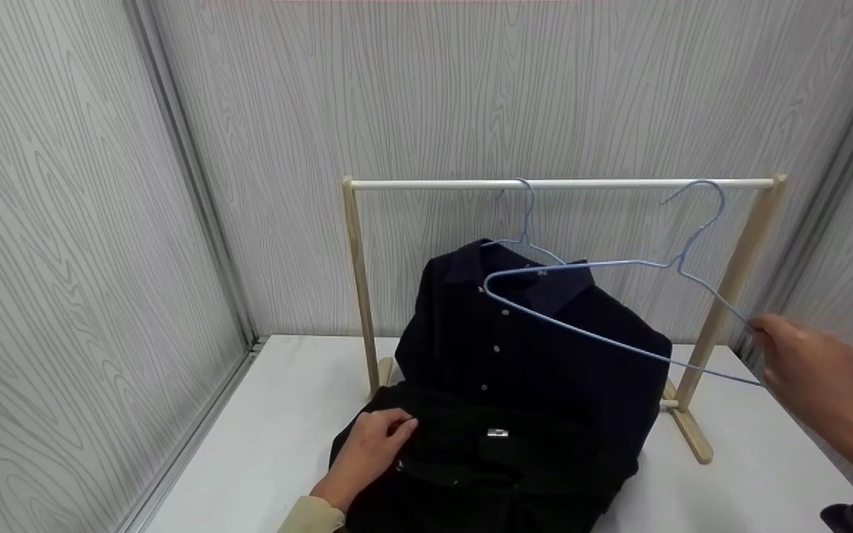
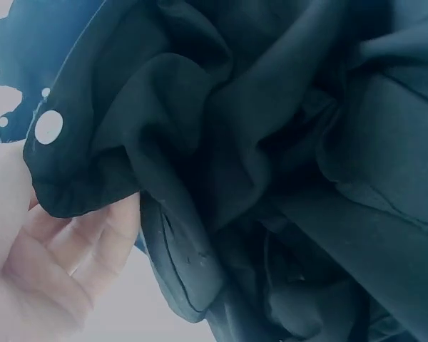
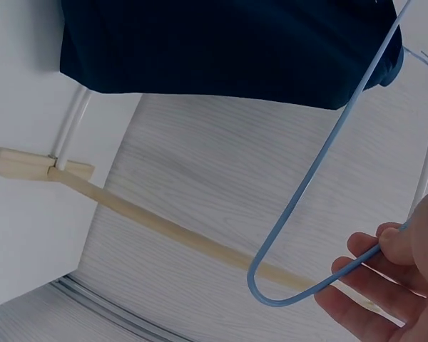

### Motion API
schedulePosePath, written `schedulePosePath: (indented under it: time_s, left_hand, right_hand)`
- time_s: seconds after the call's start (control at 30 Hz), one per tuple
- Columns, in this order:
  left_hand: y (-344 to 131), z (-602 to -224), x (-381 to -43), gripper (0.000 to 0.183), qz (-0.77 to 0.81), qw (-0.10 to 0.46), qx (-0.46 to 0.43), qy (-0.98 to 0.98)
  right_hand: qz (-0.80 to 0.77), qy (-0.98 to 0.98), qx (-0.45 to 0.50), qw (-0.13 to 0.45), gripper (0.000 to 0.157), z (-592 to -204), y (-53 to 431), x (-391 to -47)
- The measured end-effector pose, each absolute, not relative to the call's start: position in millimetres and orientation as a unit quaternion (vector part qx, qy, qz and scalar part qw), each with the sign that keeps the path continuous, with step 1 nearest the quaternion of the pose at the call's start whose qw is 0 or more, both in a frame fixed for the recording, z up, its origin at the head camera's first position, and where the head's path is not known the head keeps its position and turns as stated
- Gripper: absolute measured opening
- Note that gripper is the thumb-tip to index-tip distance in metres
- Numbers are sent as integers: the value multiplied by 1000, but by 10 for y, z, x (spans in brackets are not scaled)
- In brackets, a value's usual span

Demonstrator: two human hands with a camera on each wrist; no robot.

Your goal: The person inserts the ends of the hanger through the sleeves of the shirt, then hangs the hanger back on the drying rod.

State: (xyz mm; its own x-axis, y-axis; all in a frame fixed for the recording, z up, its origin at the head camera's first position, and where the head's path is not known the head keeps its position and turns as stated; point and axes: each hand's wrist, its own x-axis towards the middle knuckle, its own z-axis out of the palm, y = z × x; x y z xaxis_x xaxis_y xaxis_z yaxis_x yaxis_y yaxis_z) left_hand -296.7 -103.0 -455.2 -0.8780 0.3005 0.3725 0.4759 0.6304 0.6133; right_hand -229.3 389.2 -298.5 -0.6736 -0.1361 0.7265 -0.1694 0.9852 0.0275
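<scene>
With its edge held raised, the black garment (image 1: 463,488) was probably best entered by the free end of the blue hanger (image 1: 611,263), without snagging. The garment lay on the surface (image 1: 249,444), its edge pinched by the left hand (image 1: 371,448); the hanger was grasped by the right hand (image 1: 815,363), well apart from the garment.

wooden rack (image 1: 359,274) — white rail (image 1: 434,184) | navy shirt (image 1: 545,370) — on hung blue hanger (image 1: 528,215) | white tabletop (image 1: 286,414) | grain-patterned wall panels (image 1: 286,148)
</scene>
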Motion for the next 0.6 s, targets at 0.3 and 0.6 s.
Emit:
schedulePosePath:
  time_s: [0.3, 0.6]
  left_hand:
    - [-989, -4411, -2990, 17, -410, 118, -222, -877]
    - [-956, -4278, -3002, 17, -435, 110, -217, -867]
  right_hand:
    - [11, -912, 119, 393, 13, -3087, 3762, -2240]
    - [12, -889, 165, 428, 20, -3216, 3671, -2243]
